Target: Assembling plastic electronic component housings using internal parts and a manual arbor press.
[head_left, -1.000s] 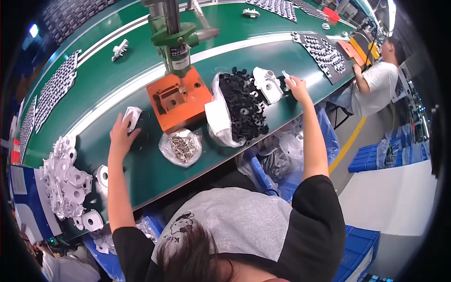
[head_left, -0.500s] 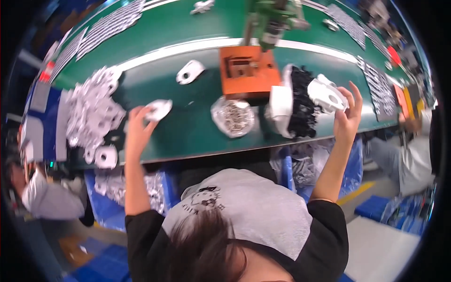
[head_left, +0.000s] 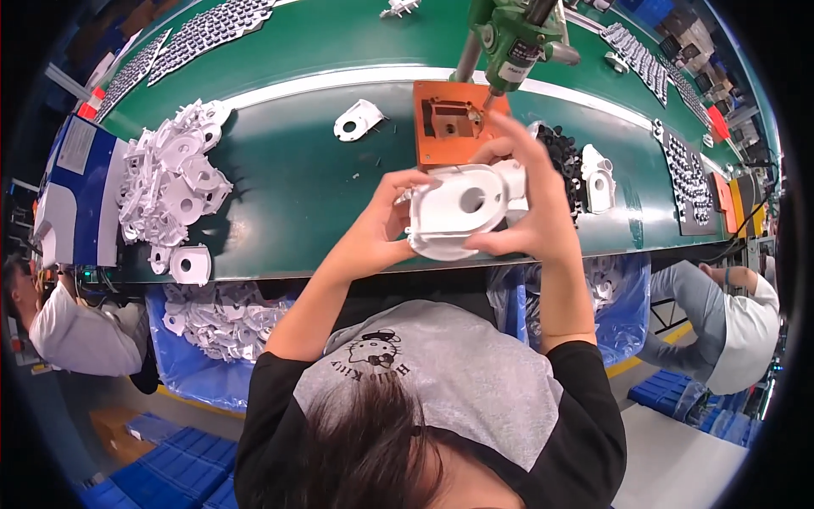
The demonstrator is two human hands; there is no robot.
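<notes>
Both my hands are closed on a white plastic housing (head_left: 445, 222) with a round hole, held up over the near edge of the bench. My left hand (head_left: 373, 229) grips its left end between thumb and fingers. My right hand (head_left: 543, 199) wraps round its right end, where another white portion shows near the fingers. I cannot tell whether this is one piece or two together. Just beyond stands an orange fixture block (head_left: 430, 151) with a recessed middle. Above its right side is a green press head (head_left: 513, 59). The bag of small metal parts is hidden behind my hands.
A heap of white plastic parts (head_left: 174, 174) lies at left, and a single white part (head_left: 358, 120) beyond my left hand. Black parts (head_left: 560, 144) and another white part (head_left: 599, 188) are at right. Blue-lined bins (head_left: 199, 373) stand below the bench edge; other people sit either side.
My hands have come together from far apart. The left brought its white part inward, the right moved left from the white parts at right, and both now hold the housing in front of the fixture.
</notes>
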